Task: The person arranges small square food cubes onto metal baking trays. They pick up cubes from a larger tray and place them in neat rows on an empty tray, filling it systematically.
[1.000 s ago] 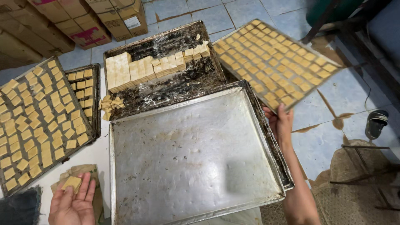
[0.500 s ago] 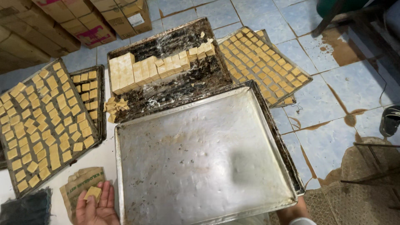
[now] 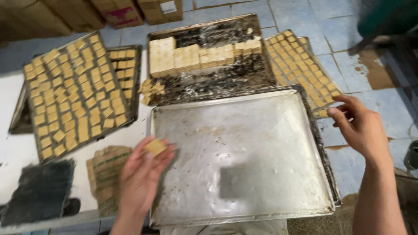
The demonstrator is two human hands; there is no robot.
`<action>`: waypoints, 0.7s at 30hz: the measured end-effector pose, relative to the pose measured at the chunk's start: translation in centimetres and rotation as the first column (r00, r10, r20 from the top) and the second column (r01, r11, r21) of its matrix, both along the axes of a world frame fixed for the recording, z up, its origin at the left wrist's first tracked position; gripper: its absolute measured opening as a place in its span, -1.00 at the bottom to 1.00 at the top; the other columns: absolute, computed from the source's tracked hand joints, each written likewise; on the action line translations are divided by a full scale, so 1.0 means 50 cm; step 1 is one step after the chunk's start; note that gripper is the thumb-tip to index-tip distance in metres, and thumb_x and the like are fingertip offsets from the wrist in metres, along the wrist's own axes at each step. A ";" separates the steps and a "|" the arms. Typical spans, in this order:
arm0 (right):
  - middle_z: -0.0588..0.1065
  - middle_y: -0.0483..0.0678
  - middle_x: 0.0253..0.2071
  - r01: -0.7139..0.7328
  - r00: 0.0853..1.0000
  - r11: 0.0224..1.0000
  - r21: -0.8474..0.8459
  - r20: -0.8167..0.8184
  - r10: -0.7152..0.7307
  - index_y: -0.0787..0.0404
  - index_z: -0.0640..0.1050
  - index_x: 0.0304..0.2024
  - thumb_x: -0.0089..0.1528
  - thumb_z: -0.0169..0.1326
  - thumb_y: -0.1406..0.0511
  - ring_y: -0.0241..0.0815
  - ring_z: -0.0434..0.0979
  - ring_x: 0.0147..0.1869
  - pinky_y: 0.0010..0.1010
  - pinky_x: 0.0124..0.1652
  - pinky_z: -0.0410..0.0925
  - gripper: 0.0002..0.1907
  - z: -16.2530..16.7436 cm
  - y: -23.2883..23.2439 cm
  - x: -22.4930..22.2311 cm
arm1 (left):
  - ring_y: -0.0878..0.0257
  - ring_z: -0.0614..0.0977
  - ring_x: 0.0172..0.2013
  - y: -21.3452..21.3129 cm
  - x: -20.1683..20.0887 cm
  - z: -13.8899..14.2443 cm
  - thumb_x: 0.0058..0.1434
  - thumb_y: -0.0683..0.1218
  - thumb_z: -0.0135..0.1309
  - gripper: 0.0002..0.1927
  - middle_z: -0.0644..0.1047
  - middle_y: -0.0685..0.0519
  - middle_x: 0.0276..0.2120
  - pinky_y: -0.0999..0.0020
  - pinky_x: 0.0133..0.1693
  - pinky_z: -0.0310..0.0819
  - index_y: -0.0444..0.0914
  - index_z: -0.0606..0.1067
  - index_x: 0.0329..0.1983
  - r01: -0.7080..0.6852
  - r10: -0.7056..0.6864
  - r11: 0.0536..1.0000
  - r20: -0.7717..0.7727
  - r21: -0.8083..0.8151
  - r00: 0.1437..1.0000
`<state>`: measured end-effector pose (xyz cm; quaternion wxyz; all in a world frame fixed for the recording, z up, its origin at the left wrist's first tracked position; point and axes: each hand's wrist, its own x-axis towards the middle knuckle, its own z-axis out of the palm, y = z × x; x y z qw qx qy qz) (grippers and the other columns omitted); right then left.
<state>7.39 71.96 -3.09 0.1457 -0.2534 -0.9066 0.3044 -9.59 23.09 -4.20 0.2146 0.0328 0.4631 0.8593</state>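
My left hand holds a small tan square biscuit at the left edge of a large bare metal baking tray. My right hand hovers with spread fingers just beyond the tray's right rim, holding nothing. Behind the bare tray lies a blackened tray with stacked rows of pale biscuits and a small loose pile at its left.
A tray filled with square biscuits lies at the left, another at the right on the blue tiled floor. Folded brown paper and a dark cloth lie near left. Cardboard boxes stand at the back.
My left hand has risen from the brown paper to the tray's left edge with a biscuit. My right hand has come up from the bottom edge to the tray's right rim.
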 end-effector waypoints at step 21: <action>0.60 -0.04 -0.08 -0.830 0.557 0.545 -0.117 -0.196 0.807 0.20 0.62 -0.28 0.18 0.26 0.35 -0.10 0.65 -0.12 -0.38 -0.31 0.49 -0.91 0.008 -0.552 -0.317 | 0.08 0.65 -0.01 -0.051 -0.030 -0.067 0.39 -0.18 0.04 -0.47 0.56 -0.20 0.02 0.18 0.15 0.58 -0.44 0.32 0.40 0.177 -0.175 0.984 0.099 -0.013 0.980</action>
